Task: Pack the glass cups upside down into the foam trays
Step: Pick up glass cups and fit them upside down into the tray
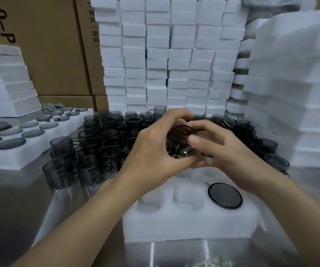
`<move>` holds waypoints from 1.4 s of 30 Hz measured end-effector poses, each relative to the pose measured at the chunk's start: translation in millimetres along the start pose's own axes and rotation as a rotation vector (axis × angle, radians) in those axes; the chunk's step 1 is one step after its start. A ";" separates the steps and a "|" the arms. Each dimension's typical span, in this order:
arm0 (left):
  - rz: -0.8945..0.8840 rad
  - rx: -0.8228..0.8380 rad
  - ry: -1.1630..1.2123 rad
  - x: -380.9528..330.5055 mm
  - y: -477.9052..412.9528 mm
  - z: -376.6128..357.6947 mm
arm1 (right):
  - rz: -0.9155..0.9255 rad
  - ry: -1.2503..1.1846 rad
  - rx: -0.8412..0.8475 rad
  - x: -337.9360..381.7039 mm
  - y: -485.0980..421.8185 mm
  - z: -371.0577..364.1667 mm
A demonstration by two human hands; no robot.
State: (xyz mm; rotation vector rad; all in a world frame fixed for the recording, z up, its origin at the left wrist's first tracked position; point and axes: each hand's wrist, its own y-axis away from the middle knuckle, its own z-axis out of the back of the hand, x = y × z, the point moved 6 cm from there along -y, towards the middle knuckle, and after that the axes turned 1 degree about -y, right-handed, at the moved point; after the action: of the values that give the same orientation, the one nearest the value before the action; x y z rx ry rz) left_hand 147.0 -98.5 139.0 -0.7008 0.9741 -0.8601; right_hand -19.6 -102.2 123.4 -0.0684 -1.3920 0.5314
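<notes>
We find the glass cup gripped by the curled left hand and right hand above the foam tray on the desk, presumably for inverting into a vacant pocket beside the seated cup.

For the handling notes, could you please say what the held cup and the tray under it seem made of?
The cup: apparently smoky grey glass, glossy; see-through, with bright highlights. The tray: white foam, matte; soft, fuzzy edges round its pockets.
</notes>
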 end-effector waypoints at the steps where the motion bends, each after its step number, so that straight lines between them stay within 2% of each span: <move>1: 0.005 -0.007 -0.001 0.4 -0.1 0.2 | 0.008 0.009 0.000 0.7 0.4 -1.7; 12: 0.138 0.068 0.153 7.0 1.4 1.4 | 0.010 -0.184 -0.314 -0.1 -1.7 19.3; 20: 0.054 0.070 -0.006 -0.4 -0.5 -0.2 | 0.014 -0.116 -0.237 0.7 -2.0 13.6; 24: 0.009 -0.052 -0.059 -3.5 -1.5 6.4 | 0.037 -0.062 -0.229 1.8 -1.9 13.4; 29: -0.020 -0.308 -0.114 -4.8 -3.0 28.8 | 0.205 0.149 -0.277 14.0 5.1 10.9; 32: -0.006 -0.360 -0.108 -4.9 -2.4 32.3 | 0.252 0.245 -0.301 12.9 6.2 6.3; 38: 0.062 -0.271 -0.021 2.3 -2.7 23.9 | 0.258 0.276 -0.355 14.7 7.2 6.6; 42: 0.093 -0.132 0.088 3.9 -2.1 13.8 | 0.047 0.039 -0.388 7.3 2.9 10.1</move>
State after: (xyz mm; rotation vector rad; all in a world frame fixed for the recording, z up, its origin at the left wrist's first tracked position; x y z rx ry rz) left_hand 160.1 -101.1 144.8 -0.7291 1.1414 -0.7544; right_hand -29.5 -99.5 131.0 -0.4231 -1.4420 0.2907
